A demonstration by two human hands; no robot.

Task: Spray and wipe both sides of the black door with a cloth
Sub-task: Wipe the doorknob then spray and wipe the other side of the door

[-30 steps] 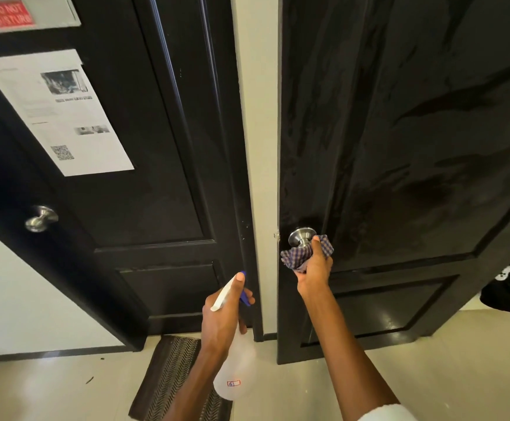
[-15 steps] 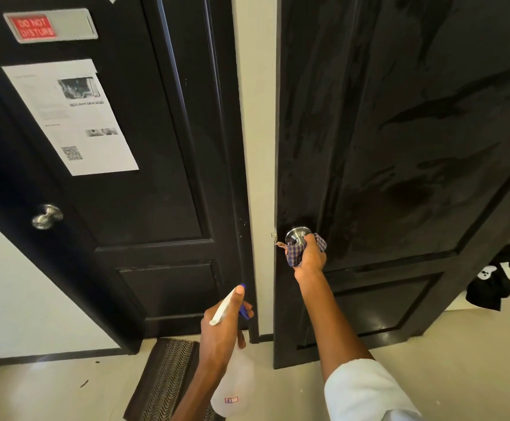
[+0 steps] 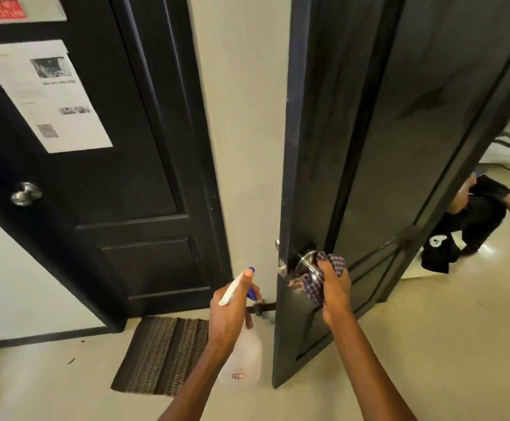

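The black door (image 3: pixel 399 141) filled the right half of the view, standing upright with its long axis vertical; it was swung ajar, its latch edge turned toward the camera and its face slanting away to the right. Left of it, past a strip of pale wall (image 3: pixel 247 117), a second black door (image 3: pixel 120 165) stood shut, carrying a printed sheet (image 3: pixel 44 95), a red sign (image 3: pixel 4 9) near its top and a silver knob (image 3: pixel 26 193). A striped mat (image 3: pixel 159 355) lay on the pale floor (image 3: pixel 430 344) at the foot of that second door. Through the gap on the far right, dark clothing (image 3: pixel 466 226) and part of another person were visible, too cut off to describe further.

The spray bottle (image 3: pixel 241 363) hung in the left hand (image 3: pixel 232 314), its clear body pointing down at the floor and its white nozzle angled up and to the right toward the door's edge. That hand's fingers were curled round the bottle's neck, with the index finger laid along the top of the spray head.

The right hand (image 3: pixel 334 294) was wrapped round the checked cloth (image 3: pixel 323 278), pressing it against the door's silver knob (image 3: pixel 307 264), fingers curled over both; a frayed corner of the cloth hung out below the knob.
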